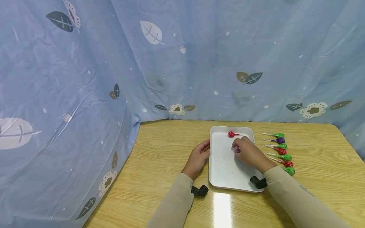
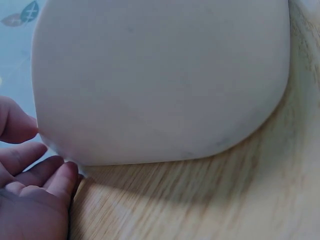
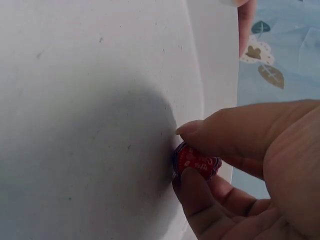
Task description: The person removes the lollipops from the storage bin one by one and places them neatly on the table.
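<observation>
A white tray [image 1: 225, 171] lies on the wooden table. At its left side my left hand [image 1: 196, 160] holds the edge; in the left wrist view the thumb and fingers [image 2: 62, 180] meet the tray wall [image 2: 160, 90]. Over the inside of the tray, my right hand [image 1: 249, 153] pinches a lollipop [image 3: 197, 162] by its red and purple wrapped head, between thumb and fingers. Its stick is hidden. Near the far end of the tray lies a red lollipop [image 1: 231, 134], its stick pointing right.
Right of the tray is a column of several lollipops, among them a green one [image 1: 280, 135], a purple one [image 1: 280, 140] and a red one [image 1: 288, 163], sticks toward the tray. My right forearm [image 1: 296, 193] partly covers the nearest green one [image 1: 290, 171]. A blue patterned curtain [image 1: 199, 63] hangs behind.
</observation>
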A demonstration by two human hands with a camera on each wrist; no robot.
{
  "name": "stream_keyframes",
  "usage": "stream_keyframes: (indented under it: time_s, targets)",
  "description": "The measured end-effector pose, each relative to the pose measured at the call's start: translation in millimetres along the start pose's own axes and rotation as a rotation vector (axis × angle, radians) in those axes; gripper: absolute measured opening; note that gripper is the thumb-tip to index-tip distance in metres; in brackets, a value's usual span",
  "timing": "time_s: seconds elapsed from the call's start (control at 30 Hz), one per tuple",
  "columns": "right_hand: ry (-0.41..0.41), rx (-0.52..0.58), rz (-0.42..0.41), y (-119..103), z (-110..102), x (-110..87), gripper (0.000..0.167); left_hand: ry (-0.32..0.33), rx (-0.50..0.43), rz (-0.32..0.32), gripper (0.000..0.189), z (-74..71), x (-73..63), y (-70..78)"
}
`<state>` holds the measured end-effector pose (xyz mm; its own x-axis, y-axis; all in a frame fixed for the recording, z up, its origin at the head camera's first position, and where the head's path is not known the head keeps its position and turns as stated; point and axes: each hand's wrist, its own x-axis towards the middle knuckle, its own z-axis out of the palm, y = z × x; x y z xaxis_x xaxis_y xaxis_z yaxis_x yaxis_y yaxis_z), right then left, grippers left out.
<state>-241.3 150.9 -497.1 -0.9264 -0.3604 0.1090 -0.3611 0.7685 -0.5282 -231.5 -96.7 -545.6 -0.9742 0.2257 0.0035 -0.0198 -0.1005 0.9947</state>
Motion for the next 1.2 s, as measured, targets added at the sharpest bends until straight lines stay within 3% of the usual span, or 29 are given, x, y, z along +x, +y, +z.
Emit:
stream_keyframes:
  time_s: [0.27,0.47,0.7,0.93,1.2]
  targets:
    - [-0.042,-0.047,0.029,-1.2,-1.9,1.3,0.016,-0.005,0.005,0.017,0.058,-0.1,-0.3,-0.4]
    - [-0.044,0.015,0.031,-2.4,-2.4,2.3,0.013,-0.007,-0.002,0.016,0.059,-0.3,-1.1,-1.0]
    - [0.016,0.048,-0.011,-2.5,-4.6,2.5,0.009,-0.005,-0.004,0.005,0.06,-1.2,0.9,-2.2]
    - [0.054,0.097,-0.003,-5.2,-9.7,0.0,0.018,-0.007,-0.007,0.012,0.059,-1.5,0.7,-2.6]
    - [0.095,0.127,-0.012,-7.2,-16.8,-5.9,0.017,-0.01,-0.014,0.012,0.06,-1.8,0.9,-2.9]
